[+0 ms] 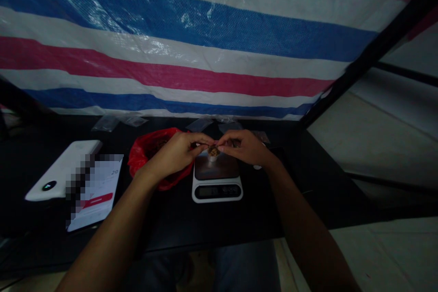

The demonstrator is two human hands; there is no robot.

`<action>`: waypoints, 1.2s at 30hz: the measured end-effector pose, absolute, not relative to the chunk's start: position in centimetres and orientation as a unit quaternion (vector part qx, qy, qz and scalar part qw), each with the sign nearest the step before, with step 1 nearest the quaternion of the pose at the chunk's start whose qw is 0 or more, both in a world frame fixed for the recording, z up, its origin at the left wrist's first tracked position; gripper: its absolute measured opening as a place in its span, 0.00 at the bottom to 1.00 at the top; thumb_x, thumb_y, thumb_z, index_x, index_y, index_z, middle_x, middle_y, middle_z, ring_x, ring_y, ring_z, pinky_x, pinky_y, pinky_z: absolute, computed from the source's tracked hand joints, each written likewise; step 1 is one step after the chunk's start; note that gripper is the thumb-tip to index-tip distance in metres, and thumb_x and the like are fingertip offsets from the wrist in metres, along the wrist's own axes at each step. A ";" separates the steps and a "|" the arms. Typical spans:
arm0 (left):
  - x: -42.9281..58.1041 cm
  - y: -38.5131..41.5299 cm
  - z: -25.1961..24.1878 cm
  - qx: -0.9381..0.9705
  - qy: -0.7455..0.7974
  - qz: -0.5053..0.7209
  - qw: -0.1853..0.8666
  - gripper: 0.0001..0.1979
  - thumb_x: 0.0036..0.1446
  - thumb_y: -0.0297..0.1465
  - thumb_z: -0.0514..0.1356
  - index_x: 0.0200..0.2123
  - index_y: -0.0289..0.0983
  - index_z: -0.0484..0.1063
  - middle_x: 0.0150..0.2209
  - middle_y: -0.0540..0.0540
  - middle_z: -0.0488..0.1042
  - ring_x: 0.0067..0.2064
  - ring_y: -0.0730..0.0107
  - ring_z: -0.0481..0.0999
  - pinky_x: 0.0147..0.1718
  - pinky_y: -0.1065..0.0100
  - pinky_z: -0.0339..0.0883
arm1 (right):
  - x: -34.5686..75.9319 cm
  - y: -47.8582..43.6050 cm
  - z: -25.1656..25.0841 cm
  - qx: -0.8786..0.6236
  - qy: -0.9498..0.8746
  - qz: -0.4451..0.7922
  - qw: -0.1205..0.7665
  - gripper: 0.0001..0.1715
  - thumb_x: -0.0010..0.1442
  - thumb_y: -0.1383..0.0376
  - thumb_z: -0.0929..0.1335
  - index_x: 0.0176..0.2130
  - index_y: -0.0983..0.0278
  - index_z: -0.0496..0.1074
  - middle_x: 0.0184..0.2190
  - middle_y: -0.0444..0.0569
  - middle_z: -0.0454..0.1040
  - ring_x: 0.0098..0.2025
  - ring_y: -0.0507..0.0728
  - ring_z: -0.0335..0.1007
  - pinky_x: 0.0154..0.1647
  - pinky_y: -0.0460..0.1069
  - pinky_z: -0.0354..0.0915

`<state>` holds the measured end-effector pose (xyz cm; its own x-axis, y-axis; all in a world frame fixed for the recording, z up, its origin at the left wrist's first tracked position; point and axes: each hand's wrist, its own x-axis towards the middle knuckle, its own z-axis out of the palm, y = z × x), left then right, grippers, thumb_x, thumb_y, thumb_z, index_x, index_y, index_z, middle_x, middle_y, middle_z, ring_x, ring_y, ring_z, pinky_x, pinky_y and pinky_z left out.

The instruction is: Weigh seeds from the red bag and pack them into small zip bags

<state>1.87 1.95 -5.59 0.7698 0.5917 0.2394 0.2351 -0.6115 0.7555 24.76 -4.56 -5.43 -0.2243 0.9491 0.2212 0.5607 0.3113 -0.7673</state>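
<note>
A small white cup (214, 155) filled with brownish bits stands on the dark platform of a white digital kitchen scale (217, 186). My left hand (178, 150) and my right hand (244, 147) meet just above the cup, fingertips pinched together at its rim. What the fingers pinch is too small to make out. Behind my left hand lies a red plastic bag (147, 148), open, with dark contents inside.
A white power bank (63, 169) and a white card with a red band (97, 191) lie on the black table (171, 219) at left. Small clear plastic bags (109, 122) lie along the back edge under a striped tarp (191, 45). A black pole (369, 50) slants at right.
</note>
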 end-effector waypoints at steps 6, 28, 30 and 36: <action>2.0 1.7 -5.3 0.864 0.244 0.244 0.367 0.13 0.65 0.31 0.57 0.48 0.39 0.79 0.48 0.47 0.83 0.49 0.63 0.82 0.50 0.65 0.73 | 24.9 -4.4 -5.4 -0.501 -0.743 0.267 0.354 0.11 0.62 0.63 0.70 0.41 0.63 0.83 0.36 0.49 0.79 0.33 0.52 0.69 0.33 0.47 0.62; 2.1 1.9 -5.7 0.860 0.249 0.269 0.355 0.12 0.65 0.33 0.58 0.47 0.38 0.79 0.51 0.44 0.81 0.52 0.61 0.81 0.54 0.61 0.73 | 25.7 -3.7 -6.5 -0.563 -0.682 0.228 0.406 0.10 0.62 0.64 0.69 0.41 0.63 0.80 0.36 0.48 0.81 0.32 0.53 0.72 0.33 0.48 0.66; 2.1 1.8 -5.7 0.855 0.248 0.275 0.363 0.12 0.65 0.33 0.58 0.48 0.37 0.78 0.52 0.43 0.81 0.53 0.61 0.81 0.55 0.60 0.73 | 25.6 -3.7 -6.4 -0.565 -0.683 0.226 0.404 0.10 0.62 0.64 0.69 0.41 0.63 0.80 0.36 0.48 0.82 0.33 0.53 0.73 0.33 0.48 0.66; 2.2 1.6 -5.7 0.846 0.243 0.276 0.386 0.15 0.65 0.33 0.58 0.52 0.36 0.76 0.53 0.42 0.80 0.52 0.62 0.81 0.55 0.59 0.74 | 25.7 -3.5 -6.5 -0.561 -0.696 0.210 0.396 0.10 0.62 0.66 0.69 0.41 0.64 0.80 0.38 0.49 0.82 0.36 0.54 0.74 0.38 0.50 0.67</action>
<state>2.18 1.62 -5.73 0.7302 0.6237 0.2789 0.1985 -0.5843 0.7869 25.70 -3.50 -6.52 -0.0563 0.9474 0.3151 0.6142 0.2817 -0.7371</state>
